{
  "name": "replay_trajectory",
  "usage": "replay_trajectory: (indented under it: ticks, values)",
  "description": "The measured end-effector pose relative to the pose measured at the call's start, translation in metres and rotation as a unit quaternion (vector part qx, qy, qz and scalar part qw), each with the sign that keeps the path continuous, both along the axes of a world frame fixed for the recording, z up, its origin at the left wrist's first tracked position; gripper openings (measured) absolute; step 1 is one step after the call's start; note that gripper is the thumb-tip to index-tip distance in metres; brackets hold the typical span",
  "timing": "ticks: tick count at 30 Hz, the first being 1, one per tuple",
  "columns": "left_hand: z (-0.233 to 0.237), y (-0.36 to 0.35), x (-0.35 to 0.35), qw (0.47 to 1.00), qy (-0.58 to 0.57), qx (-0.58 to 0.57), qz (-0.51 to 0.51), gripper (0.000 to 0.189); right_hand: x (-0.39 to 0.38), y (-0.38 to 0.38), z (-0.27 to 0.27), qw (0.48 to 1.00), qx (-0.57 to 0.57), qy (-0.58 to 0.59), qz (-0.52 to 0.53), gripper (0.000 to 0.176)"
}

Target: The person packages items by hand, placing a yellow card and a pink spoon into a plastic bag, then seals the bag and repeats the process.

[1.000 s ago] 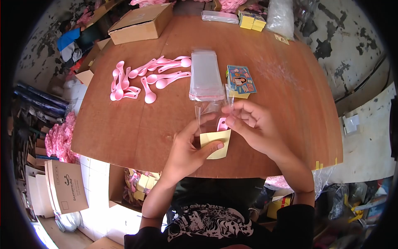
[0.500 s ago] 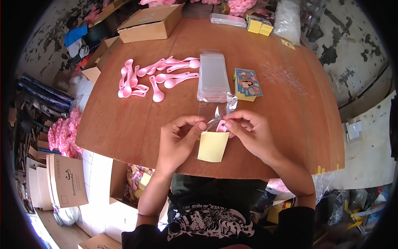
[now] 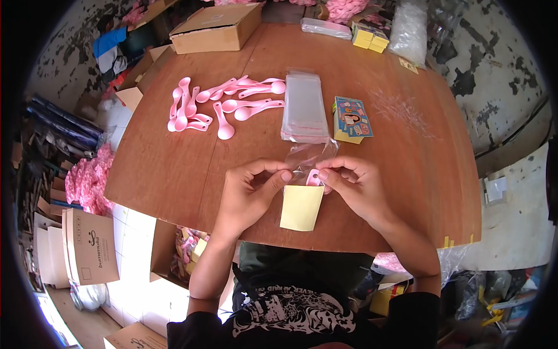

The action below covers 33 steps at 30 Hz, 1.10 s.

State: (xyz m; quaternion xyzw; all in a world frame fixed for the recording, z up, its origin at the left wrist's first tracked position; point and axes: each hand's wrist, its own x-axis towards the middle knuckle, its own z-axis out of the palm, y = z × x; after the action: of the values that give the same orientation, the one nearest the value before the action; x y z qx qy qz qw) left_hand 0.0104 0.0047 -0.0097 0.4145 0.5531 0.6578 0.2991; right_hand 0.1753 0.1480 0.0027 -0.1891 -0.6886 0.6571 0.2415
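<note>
Between both hands is a clear plastic bag (image 3: pixel 307 155), its upper part thin and shiny. My left hand (image 3: pixel 251 189) pinches the bag's left edge with thumb and forefinger. At the right edge, my right hand (image 3: pixel 356 185) pinches the bag beside a pink spoon (image 3: pixel 313 177). Only the holed handle end of that spoon shows; the rest is hidden behind a pale yellow card (image 3: pixel 301 209). Just beyond the hands lies a stack of clear plastic bags (image 3: pixel 303 107). Right of it sits a pile of printed cards (image 3: pixel 351 118). Loose pink measuring spoons (image 3: pixel 225 125) lie to the left.
A closed cardboard box (image 3: pixel 215 32) stands on the table's far left. Yellow card bundles (image 3: pixel 370 38) and a plastic roll (image 3: pixel 408 35) are at the far edge. Below the table's near edge, an open carton (image 3: pixel 164 250) holds spoons and cards. Another person (image 3: pixel 110 52) is at far left.
The bag's upper part has shifted slightly and lies flatter beyond the fingers. Both hands keep their pinch. The whole view has shifted slightly.
</note>
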Motion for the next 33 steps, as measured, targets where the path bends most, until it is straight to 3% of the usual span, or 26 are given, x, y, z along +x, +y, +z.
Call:
replay_trajectory:
  ticks: [10, 12, 16, 24, 33]
  values:
    - [-0.008, -0.003, -0.006, 0.999, -0.024, 0.015, 0.016, 0.015, 0.000, 0.003, -0.004, 0.997, 0.015, 0.038, 0.068, 0.014]
    - [-0.004, -0.005, -0.005, 1.000, -0.021, 0.009, 0.013, 0.015, -0.002, 0.005, -0.007, 0.989, 0.097, 0.073, 0.084, 0.021]
    - [-0.002, -0.007, -0.009, 1.000, 0.019, 0.008, -0.003, 0.018, -0.002, 0.003, -0.005, 0.985, 0.139, 0.071, 0.079, 0.024]
    - [0.000, -0.010, -0.009, 1.000, -0.010, 0.002, -0.015, 0.025, 0.000, 0.003, -0.003, 0.968, 0.235, 0.036, 0.086, 0.027]
    - [-0.001, -0.009, -0.010, 1.000, -0.005, 0.009, -0.003, 0.023, 0.004, 0.003, -0.004, 0.971, 0.203, 0.041, 0.117, 0.025]
